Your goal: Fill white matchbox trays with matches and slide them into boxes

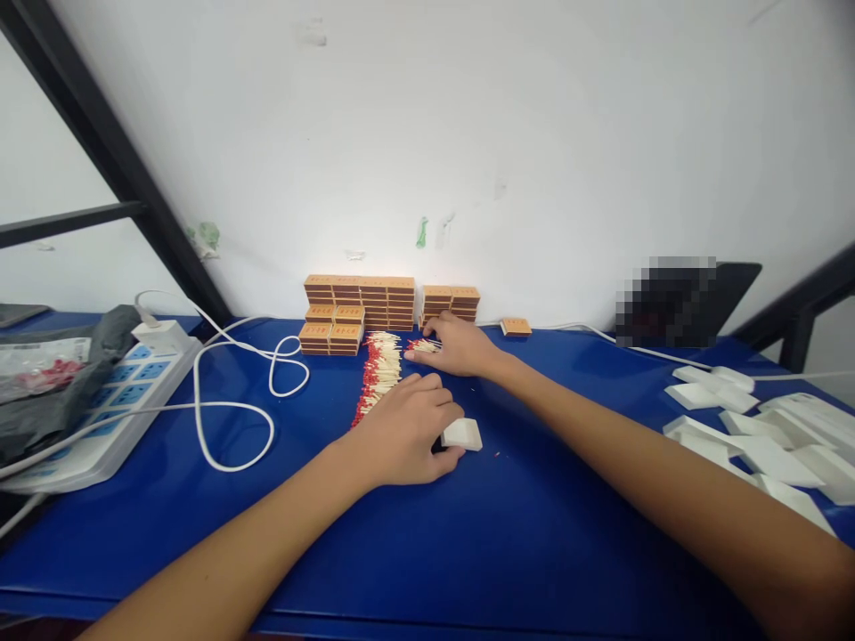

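Observation:
My left hand [414,432] is closed around one end of a small white matchbox tray [463,434], keeping it on the blue table. Beyond it, my right hand [460,345] has thumb and fingers curled round a small bunch of red-tipped matches [423,345]; its other fingers partly hide them. To the left of both hands lies a long row of loose matches [382,369], red heads pointing left. My left hand covers the near part of this row.
Stacked orange matchboxes [361,307] stand against the wall, with a shorter stack [451,294] and a single box [516,327] to the right. White trays [768,445] lie at right near a dark device [688,303]. A power strip [113,409] and white cable [233,405] occupy the left.

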`<control>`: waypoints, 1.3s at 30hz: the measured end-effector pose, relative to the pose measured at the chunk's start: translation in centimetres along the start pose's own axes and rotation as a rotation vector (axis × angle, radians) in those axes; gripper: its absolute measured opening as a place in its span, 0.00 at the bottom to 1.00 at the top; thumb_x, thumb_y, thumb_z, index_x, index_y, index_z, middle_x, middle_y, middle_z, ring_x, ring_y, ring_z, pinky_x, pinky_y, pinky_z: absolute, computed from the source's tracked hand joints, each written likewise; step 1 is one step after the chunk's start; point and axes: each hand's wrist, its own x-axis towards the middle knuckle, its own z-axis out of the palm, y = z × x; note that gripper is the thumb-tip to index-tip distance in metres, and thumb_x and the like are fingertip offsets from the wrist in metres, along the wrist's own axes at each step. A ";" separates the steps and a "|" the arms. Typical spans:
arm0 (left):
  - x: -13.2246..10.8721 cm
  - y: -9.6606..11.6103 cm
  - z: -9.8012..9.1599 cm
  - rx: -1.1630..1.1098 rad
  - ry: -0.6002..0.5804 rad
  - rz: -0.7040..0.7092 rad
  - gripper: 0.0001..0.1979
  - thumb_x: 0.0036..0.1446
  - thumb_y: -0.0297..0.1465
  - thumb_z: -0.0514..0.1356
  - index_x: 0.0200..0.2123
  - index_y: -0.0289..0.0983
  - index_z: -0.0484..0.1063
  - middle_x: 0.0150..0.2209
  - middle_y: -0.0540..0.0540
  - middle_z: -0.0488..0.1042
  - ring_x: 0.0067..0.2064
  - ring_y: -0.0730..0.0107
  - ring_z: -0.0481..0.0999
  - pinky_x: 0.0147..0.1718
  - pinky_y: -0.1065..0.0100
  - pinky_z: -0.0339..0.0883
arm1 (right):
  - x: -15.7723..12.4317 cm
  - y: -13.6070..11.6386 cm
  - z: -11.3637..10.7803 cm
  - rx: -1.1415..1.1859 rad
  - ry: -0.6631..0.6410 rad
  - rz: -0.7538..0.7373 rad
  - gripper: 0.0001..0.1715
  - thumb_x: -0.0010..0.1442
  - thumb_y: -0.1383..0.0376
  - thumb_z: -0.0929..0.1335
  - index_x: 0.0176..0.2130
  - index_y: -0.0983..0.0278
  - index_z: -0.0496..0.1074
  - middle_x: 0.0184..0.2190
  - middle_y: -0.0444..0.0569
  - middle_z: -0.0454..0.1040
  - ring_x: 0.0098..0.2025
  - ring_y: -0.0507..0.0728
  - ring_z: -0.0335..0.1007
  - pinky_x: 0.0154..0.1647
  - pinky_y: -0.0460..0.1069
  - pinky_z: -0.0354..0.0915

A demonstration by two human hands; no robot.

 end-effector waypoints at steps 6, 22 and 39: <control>0.0 0.0 0.1 0.000 0.010 0.006 0.10 0.62 0.35 0.66 0.44 0.37 0.80 0.40 0.43 0.79 0.47 0.55 0.76 0.49 0.53 0.66 | 0.2 -1.2 1.3 -0.083 0.073 -0.086 0.28 0.70 0.46 0.71 0.53 0.66 0.75 0.55 0.62 0.76 0.58 0.69 0.70 0.57 0.58 0.66; 0.0 0.3 -0.1 0.003 -0.028 0.000 0.10 0.63 0.36 0.65 0.44 0.36 0.80 0.41 0.44 0.79 0.49 0.55 0.76 0.52 0.53 0.67 | -5.6 2.4 0.9 0.043 0.132 -0.252 0.10 0.74 0.60 0.67 0.47 0.63 0.75 0.45 0.57 0.75 0.48 0.65 0.69 0.53 0.58 0.65; 0.2 0.2 -1.1 -0.011 0.006 -0.026 0.20 0.59 0.41 0.71 0.51 0.37 0.81 0.44 0.42 0.81 0.50 0.53 0.74 0.51 0.52 0.71 | -13.5 5.1 -4.8 0.258 0.100 -0.059 0.07 0.66 0.61 0.73 0.37 0.61 0.79 0.33 0.47 0.76 0.34 0.55 0.68 0.37 0.51 0.63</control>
